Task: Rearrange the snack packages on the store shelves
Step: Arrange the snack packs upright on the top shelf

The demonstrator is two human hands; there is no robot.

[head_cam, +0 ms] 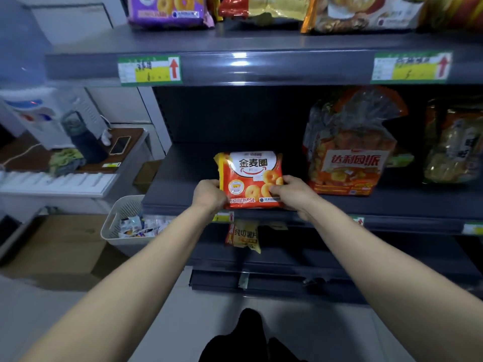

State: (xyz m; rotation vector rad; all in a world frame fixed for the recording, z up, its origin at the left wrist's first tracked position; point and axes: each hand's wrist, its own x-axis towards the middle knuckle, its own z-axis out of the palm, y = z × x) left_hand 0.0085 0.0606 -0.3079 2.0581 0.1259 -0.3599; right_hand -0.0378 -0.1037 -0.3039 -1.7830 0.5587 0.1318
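Orange ring-snack pack (251,178) is held upright at centre of frame, at front edge of mid shelf (183,184), printed face toward camera. Whether its bottom edge rests on the shelf or sits just above can't be told.

Pack's lower left edge is gripped by left hand (210,193); fingers are curled round the edge & mostly hidden behind the pack, so their spread can't be told. Lower right corner is pinched by right hand (292,190): thumb pressed on the front, other fingers tucked behind.

Right of centre, a larger orange bag (350,152) is stood on the same shelf, near the held pack but apart from it. A yellowish pack (454,147) is seen at far right edge.

On top shelf, upper part of frame, a purple pack (167,9) & a gold-red pack (264,6) are laid side by side. Price tags (150,70) are fixed on that shelf's front rail.

Below centre, a yellow chip bag (244,235) is seen on the lower shelf. At lower left, a white basket (122,220) w/ small sachets is set on the floor beside the rack.
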